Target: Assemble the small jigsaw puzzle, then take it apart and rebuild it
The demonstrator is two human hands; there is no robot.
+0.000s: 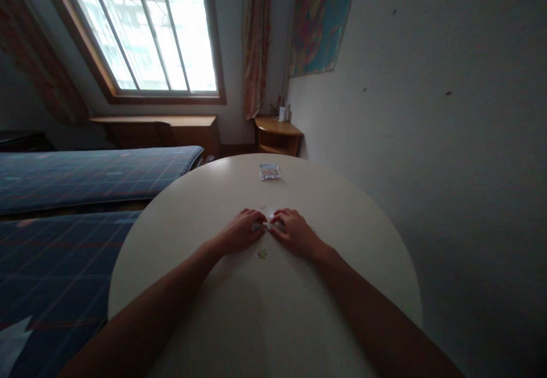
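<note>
Head view, noted from beside the round, cream-white, smooth tabletop. Item under handling: a small, flat-looking, grey-and-white mottled object, brightest in the middle, darker and speckled toward both ends. Edges irregular; material not readable at this size, and I cannot tell whether it is one piece or several pieces meeting.

Position: near the middle of the tabletop, directly between the two bare hands, partly covered by their fingers. The left hand is on its left end, the right hand on its right end. Both are palm down, wrists low, fingers bent inward; thumb and fingertips of each pinch the near end of the object. How firmly, I cannot tell. The fingertips of the two hands face each other across a narrow gap, with the pale middle of the object showing there.

Around it: a loose cluster of small green-and-tan flat bits lies just on the near side of the hands, apart from both. A few tiny dark-and-pale specks lie just beyond the fingertips. Farther off, near the far rim, a square, glossy, white-and-blue printed packet lies flat, well apart from the hands.
</note>
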